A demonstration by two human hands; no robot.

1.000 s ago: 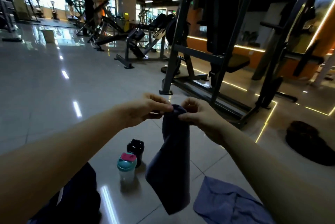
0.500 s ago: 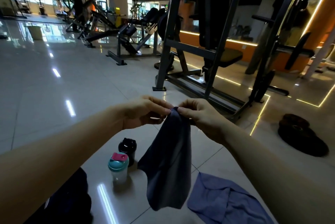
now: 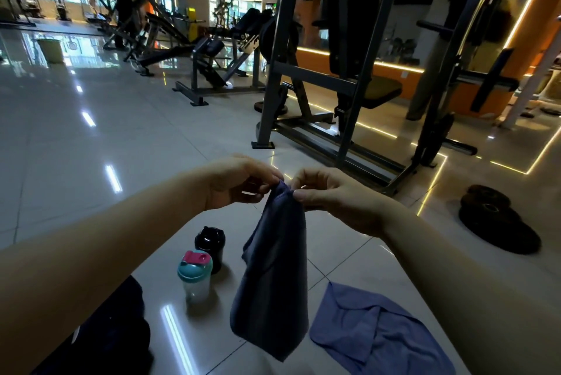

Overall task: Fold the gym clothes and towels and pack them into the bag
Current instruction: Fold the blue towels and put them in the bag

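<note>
Dark blue towel [image 3: 273, 277]: hangs in the air above the tiled floor [image 3: 91, 192], top corner bunched.
Left hand [image 3: 239, 181], right hand [image 3: 331, 195]: each grip pinches that top corner, fingertips close together.
Lighter blue towel [image 3: 373, 332]: crumpled on the floor, lower right.
Teal-lidded shaker bottle [image 3: 194, 276], black bottle [image 3: 210, 242]: upright, left of the hanging towel.

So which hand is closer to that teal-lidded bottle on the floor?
Left. The left hand is held above and slightly right of the bottle; the right hand is farther right, across the dark cloth that both pinch.
</note>
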